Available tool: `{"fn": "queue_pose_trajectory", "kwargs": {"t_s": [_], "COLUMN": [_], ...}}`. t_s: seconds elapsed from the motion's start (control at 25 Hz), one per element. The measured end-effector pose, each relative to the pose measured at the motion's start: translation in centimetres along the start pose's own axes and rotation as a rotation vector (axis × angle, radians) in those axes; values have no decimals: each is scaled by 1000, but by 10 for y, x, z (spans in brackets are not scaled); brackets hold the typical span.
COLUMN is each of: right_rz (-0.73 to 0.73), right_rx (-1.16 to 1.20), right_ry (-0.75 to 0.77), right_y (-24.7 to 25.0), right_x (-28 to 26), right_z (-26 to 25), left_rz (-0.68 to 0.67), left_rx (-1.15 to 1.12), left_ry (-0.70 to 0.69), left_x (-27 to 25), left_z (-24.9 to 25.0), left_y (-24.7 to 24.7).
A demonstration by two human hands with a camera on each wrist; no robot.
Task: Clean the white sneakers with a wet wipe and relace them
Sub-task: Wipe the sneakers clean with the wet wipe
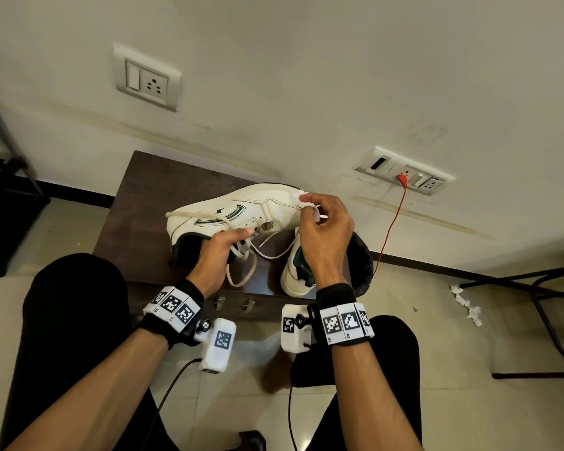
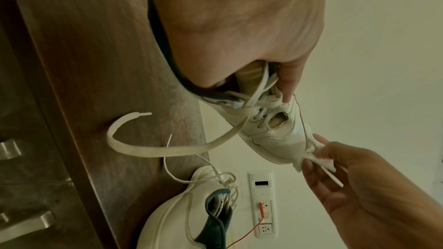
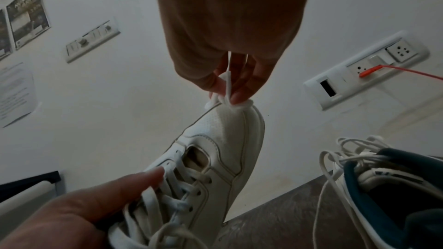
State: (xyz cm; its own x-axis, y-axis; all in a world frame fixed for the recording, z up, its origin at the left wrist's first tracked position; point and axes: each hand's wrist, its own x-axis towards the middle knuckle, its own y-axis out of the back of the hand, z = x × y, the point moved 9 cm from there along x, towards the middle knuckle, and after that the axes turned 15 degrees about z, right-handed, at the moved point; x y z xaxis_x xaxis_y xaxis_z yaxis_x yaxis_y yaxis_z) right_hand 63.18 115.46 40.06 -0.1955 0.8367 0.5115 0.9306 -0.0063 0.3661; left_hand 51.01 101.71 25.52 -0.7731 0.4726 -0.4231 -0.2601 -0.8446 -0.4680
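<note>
Posters [image 3: 26, 16] show only from right wrist; right hand [image 1: 323, 229] pinches wipe [image 1: 302, 198], left hand [image 1: 219, 252] grips sneaker [image 1: 228, 209].

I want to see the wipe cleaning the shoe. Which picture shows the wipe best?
The right wrist view: the wet wipe sits mid-frame, pinched by the right hand against the sneaker toe. The left wrist view shows it too, off to the side. The head view shows only a small white bit beside the fingers.

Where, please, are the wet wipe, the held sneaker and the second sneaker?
wet wipe [image 3: 228, 90]: right wrist view, its pinched fold.
held sneaker [image 1: 241, 206]: head view, its side panel.
second sneaker [image 2: 172, 215]: left wrist view, its heel.
</note>
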Motion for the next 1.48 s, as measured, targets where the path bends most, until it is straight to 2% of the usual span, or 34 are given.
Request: {"fn": "queue_pose_trajectory", "kwargs": {"t_s": [0.12, 0.28, 0.52, 0.6, 0.64, 0.76, 0.8, 0.96, 1.16, 1.24, 1.36, 1.4, 1.48], "right_rz": [-64, -170, -350, -408, -375, -152, -143, -217, -54, -79, -317, -350, -233], "right_rx": [-53, -23, -20, 30, 60, 48, 16, -127, -149, -125, -48, -31, -24], "right_ry": [122, 173, 223, 190, 140, -34, -47, 92, 60, 67, 138, 139, 71], "right_y": [-10, -28, -60, -58, -50, -26, -25, -34, -22, -25, -38, -38, -28], "right_x": [-4, -13, -40, -46, -42, -24, -23, -37, -37, -38, -48, -47, -32], "right_z": [-9, -16, -32, -34, -30, -7, -2, -1, 7, 2, -12, -12, -3], "left_rz": [-26, -43, -45, -42, -46, -56, -69, -105, -156, -170, -163, -151, -160], "left_rx": [89, 164, 221, 229, 254, 327, 342, 309, 403, 464, 479, 476, 500], "left_ry": [-109, -250, -280, -279, -284, -299, -293, -292, -305, -293, -214, -186, -195], "left_x": [-5, -10, -17, -19, -19, -18, -19, -26, -34, -35, -34, -35, -37], "left_z": [7, 14, 16, 17, 16, 10, 8, 9, 8, 5, -1, -1, 3], "left_y": [-3, -2, -9, -10, -11, -11, -13, -17, -20, -20, -18, -17, -17]}}
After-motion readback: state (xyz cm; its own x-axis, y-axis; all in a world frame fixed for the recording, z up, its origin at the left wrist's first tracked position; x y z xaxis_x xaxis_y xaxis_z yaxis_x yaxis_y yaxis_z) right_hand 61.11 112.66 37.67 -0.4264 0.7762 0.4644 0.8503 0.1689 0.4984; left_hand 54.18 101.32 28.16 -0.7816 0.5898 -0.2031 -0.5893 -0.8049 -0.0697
